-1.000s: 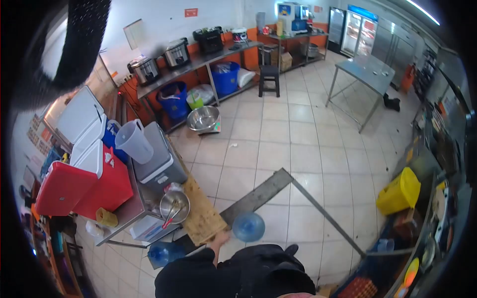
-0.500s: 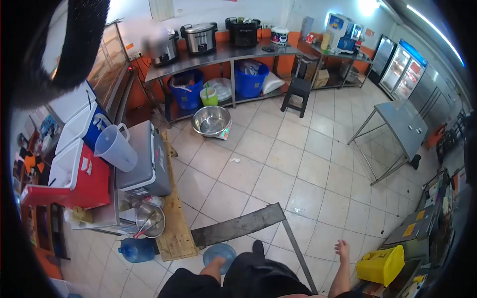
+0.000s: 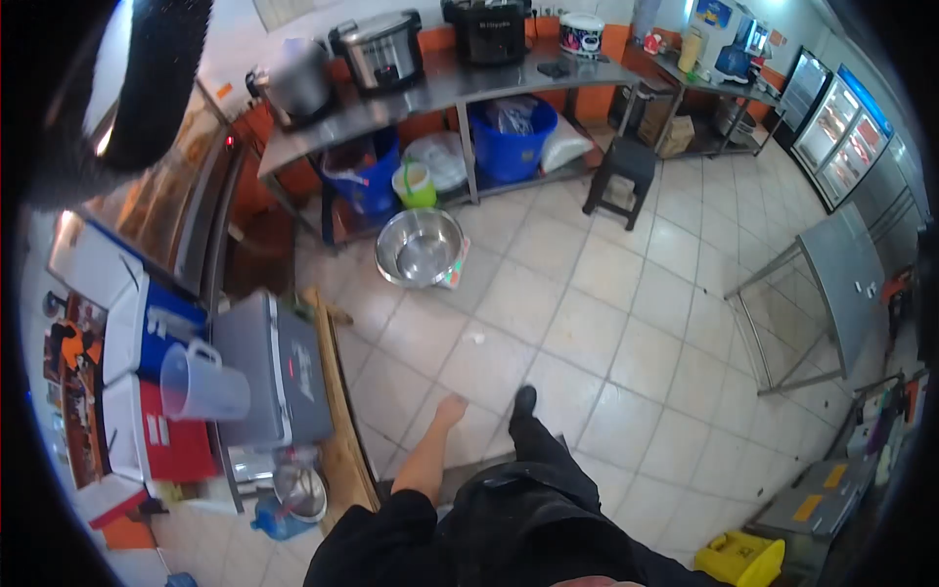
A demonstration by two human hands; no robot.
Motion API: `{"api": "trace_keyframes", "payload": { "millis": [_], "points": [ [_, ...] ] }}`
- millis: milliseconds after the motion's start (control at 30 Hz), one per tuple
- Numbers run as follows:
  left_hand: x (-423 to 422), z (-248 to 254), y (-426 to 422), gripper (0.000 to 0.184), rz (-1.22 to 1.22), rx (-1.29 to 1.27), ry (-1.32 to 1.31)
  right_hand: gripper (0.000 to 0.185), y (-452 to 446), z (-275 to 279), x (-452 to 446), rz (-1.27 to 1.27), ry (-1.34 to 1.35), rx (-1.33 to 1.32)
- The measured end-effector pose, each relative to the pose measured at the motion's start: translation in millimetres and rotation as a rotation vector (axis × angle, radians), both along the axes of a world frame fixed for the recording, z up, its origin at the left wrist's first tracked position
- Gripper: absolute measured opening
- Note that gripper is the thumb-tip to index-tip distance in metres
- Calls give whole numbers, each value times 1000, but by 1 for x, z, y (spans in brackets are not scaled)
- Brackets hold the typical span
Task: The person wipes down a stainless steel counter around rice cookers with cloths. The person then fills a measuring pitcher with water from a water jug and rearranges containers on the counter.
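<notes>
My left hand (image 3: 450, 409) hangs over the tiled floor, with the arm stretched forward beside my left thigh. No object shows in it, but its fingers are too small and blurred to tell whether they are open or closed. My right hand is out of view. Farther forward, a wide steel basin (image 3: 391, 262) rests on a small scale (image 3: 456, 277) on the floor, well apart from my left hand. A small white scrap (image 3: 475, 338) lies on the tiles between them.
A steel counter (image 3: 430, 108) with rice cookers (image 3: 380, 54) runs along the back. Left stand a grey cooler (image 3: 259, 367), a plastic pitcher (image 3: 205, 382) and a wooden bench (image 3: 344, 430). A black stool (image 3: 626, 166) and steel table (image 3: 846, 274) stand right; a yellow container (image 3: 738, 560) is lower right.
I have moved forward; basin and counter look nearer. My left hand has swung forward from over the round blue bottle by the bench. My right hand, open before, has left the view.
</notes>
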State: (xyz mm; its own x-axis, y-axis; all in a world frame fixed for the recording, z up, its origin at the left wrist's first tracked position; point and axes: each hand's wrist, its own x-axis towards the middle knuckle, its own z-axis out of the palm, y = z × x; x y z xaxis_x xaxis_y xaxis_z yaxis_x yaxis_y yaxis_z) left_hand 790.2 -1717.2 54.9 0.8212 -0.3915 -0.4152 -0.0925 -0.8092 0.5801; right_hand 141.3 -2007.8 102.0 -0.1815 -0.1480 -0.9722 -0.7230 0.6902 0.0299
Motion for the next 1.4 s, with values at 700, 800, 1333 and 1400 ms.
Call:
{"api": "trace_keyframes", "payload": {
  "millis": [700, 800, 1333, 1400],
  "points": [
    [476, 22, -128, 36, 872, -223, 557, 29, -433, 25, 1189, 548, -750, -347],
    [698, 123, -239, 28, 608, -394, 133, 41, -475, 58, 1271, 519, -766, -408],
    [1415, 494, -648, 48, 138, -293, -1138, 57, -814, 220, 1731, 1322, -589, -1268],
    [1436, 511, -667, 45, 20, -292, -1165, 59, -815, 184, 1728, 1437, -529, -1399]
  ]
}}
